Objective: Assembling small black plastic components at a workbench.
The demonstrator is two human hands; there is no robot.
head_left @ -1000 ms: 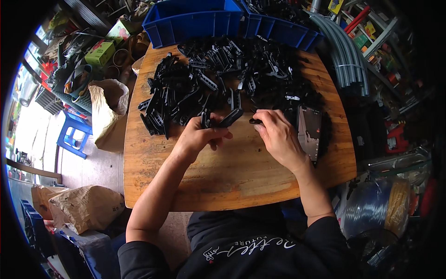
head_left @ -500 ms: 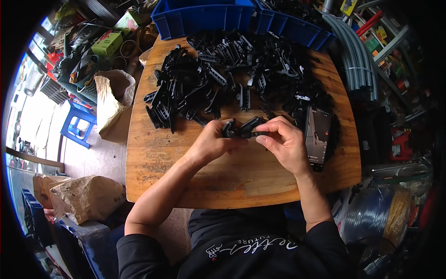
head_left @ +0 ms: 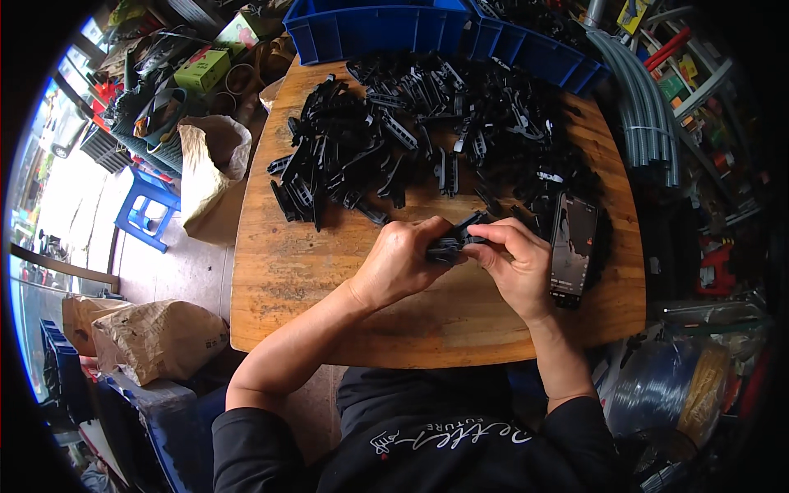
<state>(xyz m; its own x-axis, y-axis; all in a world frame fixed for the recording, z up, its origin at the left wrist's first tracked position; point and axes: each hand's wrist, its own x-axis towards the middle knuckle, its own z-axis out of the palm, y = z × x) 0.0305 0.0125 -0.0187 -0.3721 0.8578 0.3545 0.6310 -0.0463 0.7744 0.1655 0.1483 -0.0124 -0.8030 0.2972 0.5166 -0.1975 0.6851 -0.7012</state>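
Near the middle of the wooden table, my left hand [head_left: 399, 260] is closed around a black plastic part [head_left: 446, 249]. Its fingers hide much of the part's underside. My right hand [head_left: 521, 264] pinches the right end of the same part between thumb and fingertips; whether that end is a separate small piece I cannot tell. Just beyond both hands spreads a heap of similar black plastic parts [head_left: 398, 131], long and slotted, lying in all directions. One lone part [head_left: 446, 172] lies at the heap's near side.
Two blue plastic bins [head_left: 386, 34] stand at the table's far edge. A lit phone [head_left: 574, 246] lies right of my right hand, against more black parts. The wooden table [head_left: 304, 316] has a rounded near edge. Paper bags [head_left: 164, 338] and a blue stool [head_left: 148, 209] are on the left.
My hands have drawn closer together, and the black part has turned in my left hand. The whole view has shifted slightly, so the table sits a little further right.
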